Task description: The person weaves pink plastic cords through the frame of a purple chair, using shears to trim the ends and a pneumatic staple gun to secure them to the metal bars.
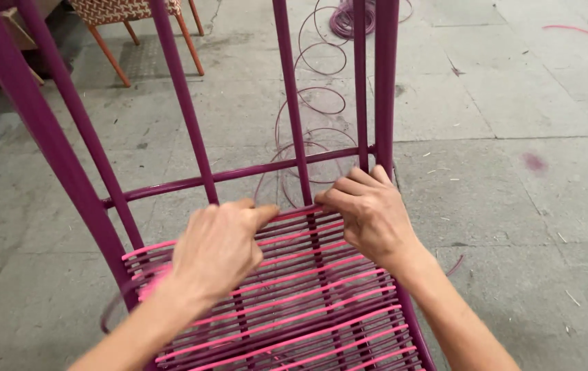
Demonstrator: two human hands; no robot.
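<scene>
On a dusty concrete floor (514, 206) stands a purple metal frame (184, 103). Both the left hand (215, 247) and right hand (369, 213) pinch the topmost woven cord (294, 214), likely thin, springy and slick; best gripped close to the frame.

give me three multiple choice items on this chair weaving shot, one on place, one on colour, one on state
1. Where does the coiled cord lie?
A. on the concrete floor beyond the frame
B. on a table
C. over the person's arm

2. What colour is the metal frame?
A. white
B. purple
C. green

3. How are the left hand and right hand placed?
A. both raised off the frame
B. one in a pocket
C. both pinching the topmost woven strand

Answers: 1 A, its loops lie on the floor behind the bars. 2 B, every bar is purple. 3 C, the fingers of both meet at the top strand.
</scene>
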